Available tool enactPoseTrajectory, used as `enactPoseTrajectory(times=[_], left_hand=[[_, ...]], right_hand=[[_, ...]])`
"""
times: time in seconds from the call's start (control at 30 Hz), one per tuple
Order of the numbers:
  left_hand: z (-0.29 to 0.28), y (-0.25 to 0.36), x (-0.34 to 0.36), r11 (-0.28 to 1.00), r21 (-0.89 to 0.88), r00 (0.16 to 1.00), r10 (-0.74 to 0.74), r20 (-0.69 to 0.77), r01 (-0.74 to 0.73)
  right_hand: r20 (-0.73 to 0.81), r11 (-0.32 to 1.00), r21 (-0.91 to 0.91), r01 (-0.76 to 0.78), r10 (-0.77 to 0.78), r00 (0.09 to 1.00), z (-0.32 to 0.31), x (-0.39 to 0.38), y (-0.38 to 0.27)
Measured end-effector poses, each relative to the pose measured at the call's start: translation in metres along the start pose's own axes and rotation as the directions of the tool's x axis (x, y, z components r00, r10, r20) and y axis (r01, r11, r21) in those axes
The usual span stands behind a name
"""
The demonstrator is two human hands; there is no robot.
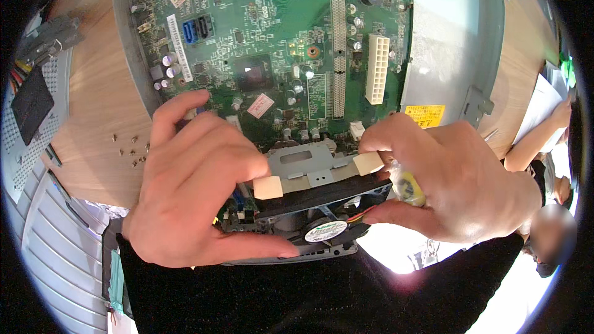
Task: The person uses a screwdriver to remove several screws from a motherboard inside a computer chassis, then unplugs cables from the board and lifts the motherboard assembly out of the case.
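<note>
A cooling fan assembly (326,231) stands at the near edge of a green motherboard (272,43), its round label and coloured wires facing me. Along its top runs a grey metal bracket (312,172), with a pale foam pad at each end. My left hand (192,195) is closed around the assembly's left end, thumb along the near side, fingers over the far side. Gripping the right end, my right hand (461,176) also has a clear-and-yellow handle (408,187), likely a screwdriver's, tucked in it. The lower part of the assembly is hidden.
The board sits in a metal computer case (436,49) on a wooden table (93,86). Several small screws (133,151) lie left of the case. A perforated metal part with cables (37,105) is at far left. Another person's arm (538,130) rests by paper at right.
</note>
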State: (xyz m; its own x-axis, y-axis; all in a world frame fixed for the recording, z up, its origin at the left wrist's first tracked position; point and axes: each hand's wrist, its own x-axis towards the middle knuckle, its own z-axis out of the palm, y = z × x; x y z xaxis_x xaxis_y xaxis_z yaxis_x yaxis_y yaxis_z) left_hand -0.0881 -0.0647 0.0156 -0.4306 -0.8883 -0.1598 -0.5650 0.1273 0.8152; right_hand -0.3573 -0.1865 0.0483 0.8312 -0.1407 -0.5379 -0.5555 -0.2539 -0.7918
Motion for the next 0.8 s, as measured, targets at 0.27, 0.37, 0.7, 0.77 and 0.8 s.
enactPoseTrajectory(times=[0.27,0.37,0.7,0.77,0.8], left_hand=[[0.003,-0.005,-0.004,0.998,0.047,0.999,-0.037,-0.029,0.038],[-0.004,-0.005,-0.005,0.999,0.038,0.999,-0.011,0.032,0.010],[0.000,0.033,-0.008,0.977,0.212,0.998,-0.023,-0.060,0.036],[0.008,0.055,-0.008,0.934,0.348,0.991,0.109,-0.078,-0.075],[0.018,0.067,-0.010,0.908,0.411,0.993,0.107,-0.045,-0.079]], right_hand=[[-0.182,0.992,-0.126,-0.019,-0.004,0.983,0.005,-0.019,0.000],[-0.466,0.947,-0.294,-0.131,-0.023,0.884,0.017,-0.046,0.011],[-0.926,0.748,0.336,-0.573,0.373,-0.057,0.125,-0.090,0.083],[-0.916,0.706,0.386,-0.594,0.367,-0.161,0.143,-0.091,0.095],[-0.927,0.712,0.371,-0.596,0.321,-0.194,0.149,-0.091,0.100]])
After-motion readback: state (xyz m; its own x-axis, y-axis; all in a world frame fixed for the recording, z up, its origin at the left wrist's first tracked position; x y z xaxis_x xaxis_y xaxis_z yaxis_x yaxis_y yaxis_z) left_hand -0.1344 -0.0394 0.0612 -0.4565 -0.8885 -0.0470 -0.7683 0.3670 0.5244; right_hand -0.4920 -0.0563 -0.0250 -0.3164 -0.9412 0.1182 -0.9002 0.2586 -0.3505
